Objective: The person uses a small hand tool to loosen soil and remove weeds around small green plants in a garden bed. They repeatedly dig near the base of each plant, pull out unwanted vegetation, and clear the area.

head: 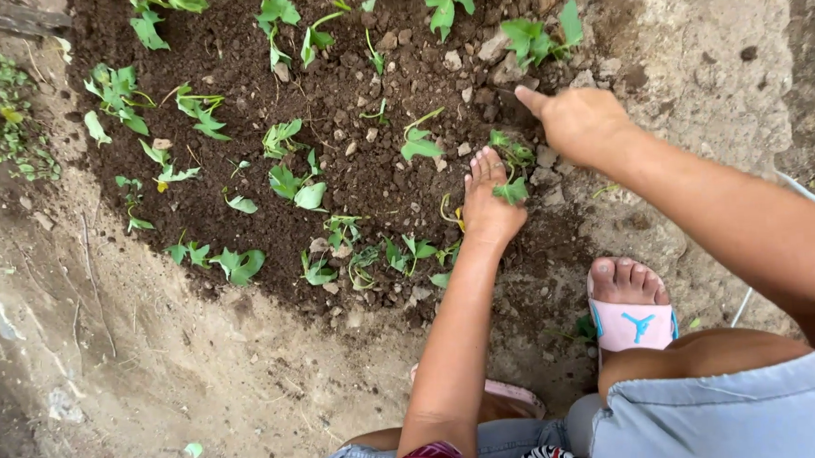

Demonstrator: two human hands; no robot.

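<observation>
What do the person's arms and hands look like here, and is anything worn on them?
Both forearms are bare, with no sleeves in view. The left hand and right hand wear no gloves, and no rings, watch or bracelets show. Soil dusts the fingers.

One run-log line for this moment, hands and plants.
left hand: flat on soil at seedling | right hand: loose fist over bed edge, holds nothing visible | dark soil bed: many planted seedlings | stance: squatting

A soil bed (359,176) holds rows of seedlings (298,186). At its right edge, the left hand (489,202) rests on the soil beside a seedling (512,191); the right hand (579,121) lies just behind it. A sandalled foot (629,304) sits before both.
</observation>
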